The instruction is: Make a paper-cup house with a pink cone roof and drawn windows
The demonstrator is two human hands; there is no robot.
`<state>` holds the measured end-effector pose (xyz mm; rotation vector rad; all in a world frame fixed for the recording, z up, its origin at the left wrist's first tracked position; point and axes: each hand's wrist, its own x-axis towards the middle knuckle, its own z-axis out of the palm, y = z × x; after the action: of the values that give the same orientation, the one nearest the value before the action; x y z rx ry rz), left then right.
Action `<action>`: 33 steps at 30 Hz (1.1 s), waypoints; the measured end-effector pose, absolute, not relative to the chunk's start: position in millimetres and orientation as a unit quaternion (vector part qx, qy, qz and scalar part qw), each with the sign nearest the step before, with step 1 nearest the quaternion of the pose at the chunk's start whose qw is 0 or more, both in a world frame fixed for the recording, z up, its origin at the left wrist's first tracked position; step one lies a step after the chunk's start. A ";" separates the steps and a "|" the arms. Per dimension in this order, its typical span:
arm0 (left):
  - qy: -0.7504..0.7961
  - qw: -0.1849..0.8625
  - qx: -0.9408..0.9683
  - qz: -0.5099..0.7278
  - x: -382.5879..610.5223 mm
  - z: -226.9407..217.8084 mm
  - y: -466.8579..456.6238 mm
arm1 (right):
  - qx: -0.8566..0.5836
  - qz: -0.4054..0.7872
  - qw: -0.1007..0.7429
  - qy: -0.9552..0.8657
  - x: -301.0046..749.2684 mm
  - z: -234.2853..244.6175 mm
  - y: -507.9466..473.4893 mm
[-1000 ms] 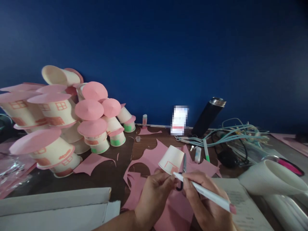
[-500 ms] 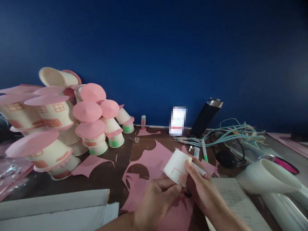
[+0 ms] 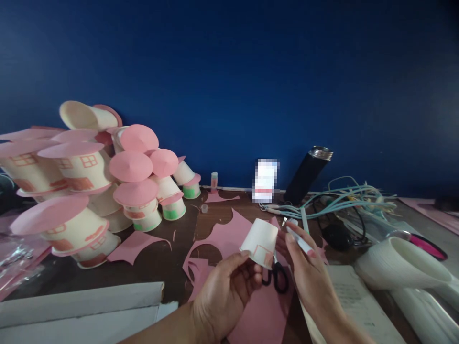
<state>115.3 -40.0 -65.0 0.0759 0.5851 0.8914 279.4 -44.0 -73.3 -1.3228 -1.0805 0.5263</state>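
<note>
My left hand grips a white paper cup by its rim, thumb in front and fingers beneath. The cup is upside down and slightly tilted, with a red outlined, partly coloured rectangle on its side. Just right of the cup, my right hand holds a white marker pen between thumb and fingers, apart from the cup. Below the cup, black-handled scissors lie on cut pink paper.
Stacked paper-cup houses with pink cone roofs crowd the left. A pixelated bright screen, black flask and pale blue cables stand or lie behind. Nested cups and a notebook are at right, an open box front left.
My right hand has drawn away from the cup to the right with the marker. My left hand has shifted its hold, and the cup is more upright. The scissors' handles now show.
</note>
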 end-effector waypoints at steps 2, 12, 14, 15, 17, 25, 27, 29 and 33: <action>0.287 0.854 0.039 0.433 115.0 -67.6 -37.6 | -0.574 0.236 0.629 -0.469 280.5 -67.1 -47.6; 0.307 0.829 0.049 0.465 116.4 -76.9 -34.4 | -0.488 0.065 0.487 -0.721 268.5 -42.9 -86.9; 0.309 0.826 0.053 0.468 116.6 -77.0 -35.1 | -0.490 0.054 0.467 -0.734 268.0 -42.9 -86.8; 0.311 0.825 0.054 0.469 116.7 -76.9 -35.5 | -0.491 0.051 0.461 -0.738 268.1 -43.1 -86.2; 0.310 0.823 0.057 0.472 117.0 -76.7 -36.4 | -0.490 0.040 0.452 -0.745 268.2 -43.4 -84.3; 0.277 0.831 0.077 0.476 117.1 -78.6 -38.9 | -0.498 0.009 0.450 -0.741 264.0 -45.4 -78.0; 0.276 0.831 0.075 0.478 116.9 -78.2 -38.6 | -0.499 0.013 0.449 -0.741 263.2 -46.5 -78.4; 0.278 0.829 0.070 0.480 116.7 -77.2 -37.9 | -0.501 0.026 0.442 -0.743 262.5 -47.9 -78.9; 0.288 0.823 0.055 0.486 116.7 -75.0 -37.4 | -0.507 0.041 0.435 -0.743 261.3 -50.0 -78.4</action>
<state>116.7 -37.4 -75.0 0.1174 0.6126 1.0334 261.3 -78.4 -50.0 -1.2617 -1.8506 0.1020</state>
